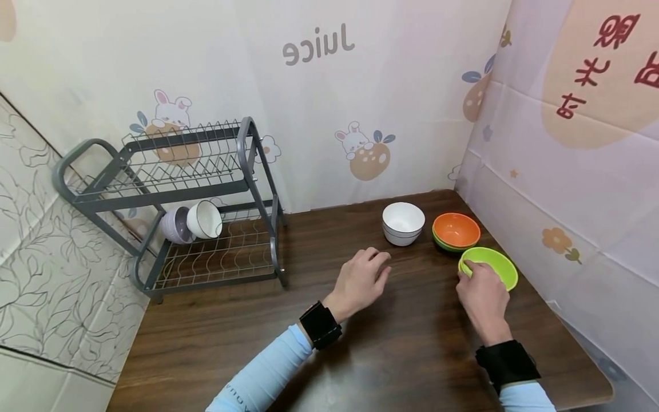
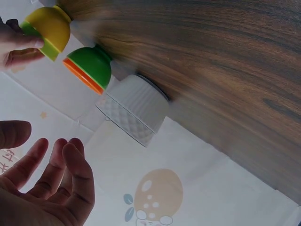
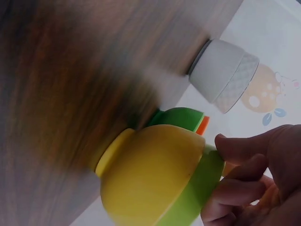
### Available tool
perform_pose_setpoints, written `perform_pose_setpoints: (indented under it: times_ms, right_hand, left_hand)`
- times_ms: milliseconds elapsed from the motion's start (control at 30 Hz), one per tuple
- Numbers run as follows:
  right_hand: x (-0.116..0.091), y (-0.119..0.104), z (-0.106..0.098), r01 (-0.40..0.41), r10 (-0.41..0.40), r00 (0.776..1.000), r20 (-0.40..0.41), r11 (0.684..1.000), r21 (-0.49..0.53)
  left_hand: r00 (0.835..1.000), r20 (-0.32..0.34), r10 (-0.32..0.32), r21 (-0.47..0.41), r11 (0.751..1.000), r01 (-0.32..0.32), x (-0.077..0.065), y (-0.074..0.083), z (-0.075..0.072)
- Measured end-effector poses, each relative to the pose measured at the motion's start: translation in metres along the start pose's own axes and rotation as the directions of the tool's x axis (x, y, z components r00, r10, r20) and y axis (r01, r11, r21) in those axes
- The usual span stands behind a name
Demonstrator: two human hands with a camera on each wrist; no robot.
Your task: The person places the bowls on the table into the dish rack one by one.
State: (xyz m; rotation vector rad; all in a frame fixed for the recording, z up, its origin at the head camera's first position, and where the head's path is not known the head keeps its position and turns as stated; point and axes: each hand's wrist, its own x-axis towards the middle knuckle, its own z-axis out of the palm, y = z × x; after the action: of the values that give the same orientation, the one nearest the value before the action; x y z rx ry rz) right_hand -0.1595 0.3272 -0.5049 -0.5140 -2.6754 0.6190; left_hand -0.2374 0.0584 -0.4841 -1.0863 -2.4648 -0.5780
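Observation:
At the table's right edge my right hand point(image 1: 484, 294) pinches the near-left rim of a lime green bowl point(image 1: 495, 264). That bowl sits nested in a yellow bowl point(image 3: 146, 174), whose base is down at the table in the right wrist view. Just behind stands an orange bowl point(image 1: 456, 229) inside a green bowl point(image 2: 95, 63). Left of them is a stack of white bowls point(image 1: 404, 218), one with a ridged side. My left hand point(image 1: 358, 283) hovers in front of the white stack, holding nothing, its fingers loosely bent and apart.
A grey two-tier dish rack point(image 1: 206, 194) stands at the left. On its lower tier, a white bowl point(image 1: 206, 220) and several lilac bowls point(image 1: 177, 226) rest on their sides. Printed cloth walls point(image 1: 314, 103) border the wooden table point(image 1: 391, 355) behind and at right.

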Motion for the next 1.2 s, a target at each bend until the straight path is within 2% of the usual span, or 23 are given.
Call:
perform_pose_setpoints:
  times_ms: [167,467,867,1033,1200]
  right_hand:
    - [-0.002,0.002,-0.001,-0.007,0.007,1.000,-0.012,1.000,-0.004]
    - [-0.008,0.007,0.001,-0.001,0.001,1.000,-0.028,1.000,0.001]
    - [-0.011,0.006,-0.001,-0.005,0.004,0.986,-0.169,1.000,-0.007]
    - [-0.012,-0.001,-0.005,0.044,-0.040,0.971,-0.236,0.999,0.014]
    - [-0.012,-0.018,-0.012,0.090,-0.078,0.957,-0.278,0.996,0.030]
  left_hand:
    - [1.000,-0.003,-0.006,-0.006,1.000,0.006,0.001,0.000,-0.002]
    - [0.999,0.030,-0.010,-0.017,1.000,0.011,-0.002,0.001,-0.003]
    - [1.000,0.005,-0.017,-0.009,1.000,0.017,-0.003,-0.003,-0.004]
    - [1.000,-0.002,-0.029,-0.015,0.999,0.029,-0.005,-0.005,-0.005]
    - [0.999,-0.018,-0.035,-0.025,0.999,0.034,-0.007,-0.008,-0.008]
